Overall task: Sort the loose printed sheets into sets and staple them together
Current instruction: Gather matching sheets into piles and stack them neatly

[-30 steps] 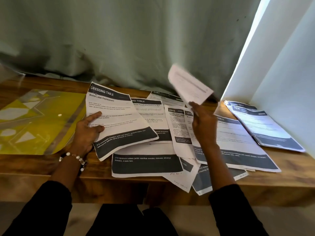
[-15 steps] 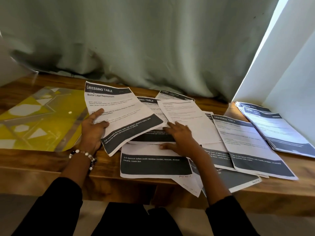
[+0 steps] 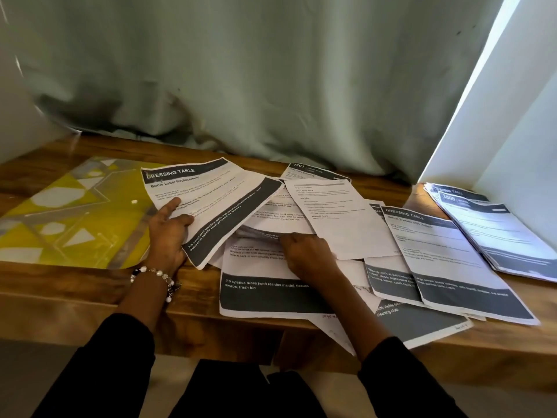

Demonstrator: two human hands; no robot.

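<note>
On the wooden table (image 3: 75, 285), left hand (image 3: 167, 236) pinching the "Bottle Label Replacement" sheet (image 3: 208, 203), right hand (image 3: 307, 256) curled fingertips lifting a buried sheet (image 3: 271, 227). Best to lift slowly, checking headings before matching

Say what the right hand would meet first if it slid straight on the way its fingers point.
The right hand points left and a little away, under lifted sheets. First in that line is probably the underside of the Bottle Label Replacement sheet that the left hand holds; depth is unclear.
</note>
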